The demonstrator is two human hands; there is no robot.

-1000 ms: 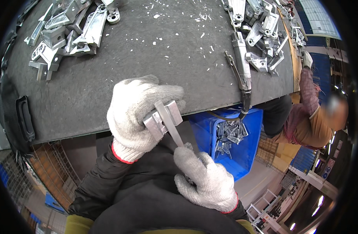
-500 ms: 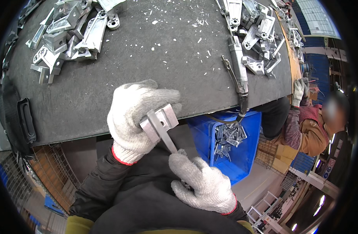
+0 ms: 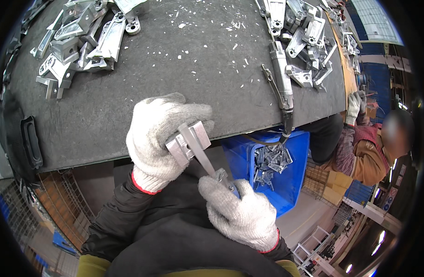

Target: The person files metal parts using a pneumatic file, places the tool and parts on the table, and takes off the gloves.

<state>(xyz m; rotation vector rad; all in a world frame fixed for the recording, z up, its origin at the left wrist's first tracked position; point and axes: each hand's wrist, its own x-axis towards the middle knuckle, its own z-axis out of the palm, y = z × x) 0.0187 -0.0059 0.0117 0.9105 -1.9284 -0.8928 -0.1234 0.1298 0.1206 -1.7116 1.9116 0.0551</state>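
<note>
My left hand [image 3: 154, 134], in a white knit glove with a red cuff, is closed around a small silver metal block [image 3: 176, 150] at the table's front edge. Across the face of that block lies a narrow, flat grey file [image 3: 199, 151], slanting down toward my right hand [image 3: 244, 214]. The right hand, gloved alike, has its fingers wrapped round the file's lower end. A bit of metal fitting shows between thumb and fingers there; the rest of the grip is hidden.
Silver castings [image 3: 108, 44] are heaped at the table's far left, and more castings [image 3: 309, 41] at right. Near those lies an air tool [image 3: 282, 74] with a lever. A blue bin [image 3: 285, 196] holds small metal parts below the edge. A co-worker [image 3: 366, 152] sits at right.
The file has slid slightly up and rightward over the block. My right hand has turned a little, showing more of the fitting at the file's lower end. The left hand stays nearly still.
</note>
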